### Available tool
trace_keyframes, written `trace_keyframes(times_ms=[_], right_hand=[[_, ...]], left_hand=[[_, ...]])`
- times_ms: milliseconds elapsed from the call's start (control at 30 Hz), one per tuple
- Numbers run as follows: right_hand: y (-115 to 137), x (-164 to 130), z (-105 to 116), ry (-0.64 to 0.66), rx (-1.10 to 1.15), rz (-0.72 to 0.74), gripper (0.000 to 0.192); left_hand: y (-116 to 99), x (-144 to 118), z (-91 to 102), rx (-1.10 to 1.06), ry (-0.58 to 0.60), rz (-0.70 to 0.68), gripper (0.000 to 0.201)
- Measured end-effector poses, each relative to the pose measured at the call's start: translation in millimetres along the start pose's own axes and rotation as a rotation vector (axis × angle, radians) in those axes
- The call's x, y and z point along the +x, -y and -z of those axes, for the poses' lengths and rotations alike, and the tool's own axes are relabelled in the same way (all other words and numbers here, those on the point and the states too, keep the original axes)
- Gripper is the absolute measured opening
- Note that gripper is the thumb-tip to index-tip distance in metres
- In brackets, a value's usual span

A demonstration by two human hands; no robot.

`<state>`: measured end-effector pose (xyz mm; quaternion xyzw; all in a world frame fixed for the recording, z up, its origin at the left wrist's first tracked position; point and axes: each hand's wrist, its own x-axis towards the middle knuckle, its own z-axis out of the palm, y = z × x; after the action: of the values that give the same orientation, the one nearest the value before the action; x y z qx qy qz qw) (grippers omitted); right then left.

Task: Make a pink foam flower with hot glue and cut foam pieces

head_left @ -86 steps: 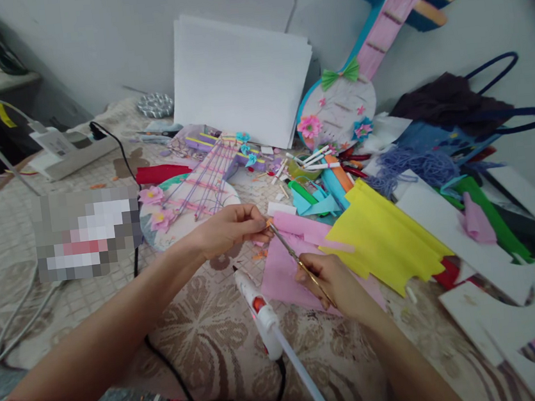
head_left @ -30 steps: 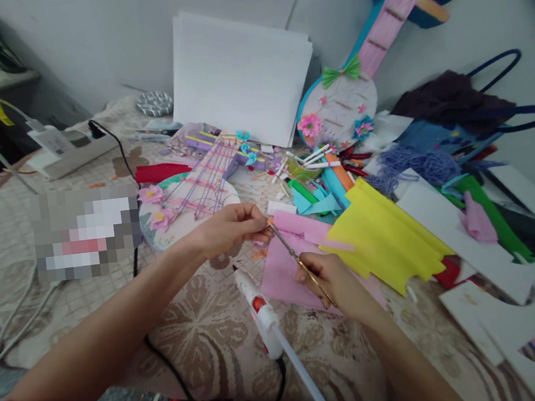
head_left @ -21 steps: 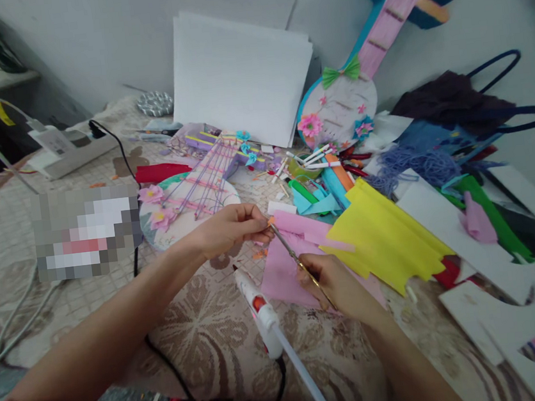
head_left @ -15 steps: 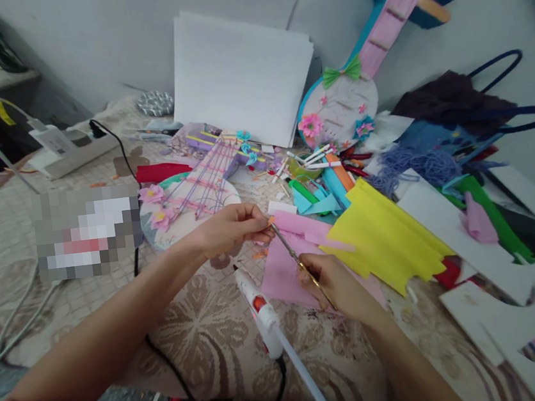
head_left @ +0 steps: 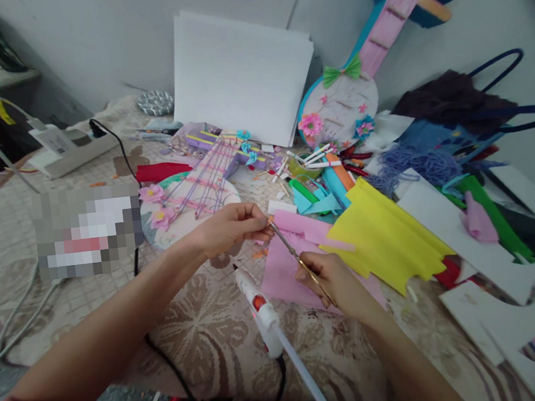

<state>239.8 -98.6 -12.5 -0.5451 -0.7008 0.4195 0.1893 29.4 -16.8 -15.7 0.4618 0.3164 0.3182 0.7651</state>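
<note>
My left hand (head_left: 239, 226) is closed in a pinch at the centre of the view, holding a tiny orange paper piece (head_left: 270, 219) mostly hidden by the fingertips. Slim scissors (head_left: 285, 239) with gold-coloured handles are gripped in my right hand (head_left: 329, 277), and their tips meet the orange piece. Beneath the scissors lies pink crepe paper (head_left: 276, 273). A white hot glue gun (head_left: 255, 305), a long glue stick (head_left: 307, 376) out of its back, rests between my forearms, nozzle pointing away.
Left of centre lies a stringed paper-craft instrument (head_left: 190, 203) with pink flowers. Behind, a banjo-like craft (head_left: 338, 105) leans on the wall beside white boards (head_left: 238, 75). Yellow paper (head_left: 382, 232) and cut white board (head_left: 497, 309) spread rightward. A black cord (head_left: 164, 360) crosses the tablecloth.
The fingers of my right hand and the scissors' handles have shifted slightly. My left hand stays in place with the orange piece.
</note>
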Motion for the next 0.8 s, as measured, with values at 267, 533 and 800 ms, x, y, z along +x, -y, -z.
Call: trace_keyframes(times_ms=[267, 533, 800], right_hand=[[-8, -1, 5, 0.026, -0.075, 0.055, 0.033], [-10, 9, 11, -0.111, 0.482, 0.004, 0.039], [-4, 40, -8, -0.226, 0.681, 0.056, 0.020]], left_hand=[[0, 1, 0.8, 0.044, -0.020, 0.000, 0.015], [-5, -3, -4.2, 0.148, 0.013, -0.014, 0.015], [-7, -5, -7.9, 0.274, 0.077, -0.014, 0.014]])
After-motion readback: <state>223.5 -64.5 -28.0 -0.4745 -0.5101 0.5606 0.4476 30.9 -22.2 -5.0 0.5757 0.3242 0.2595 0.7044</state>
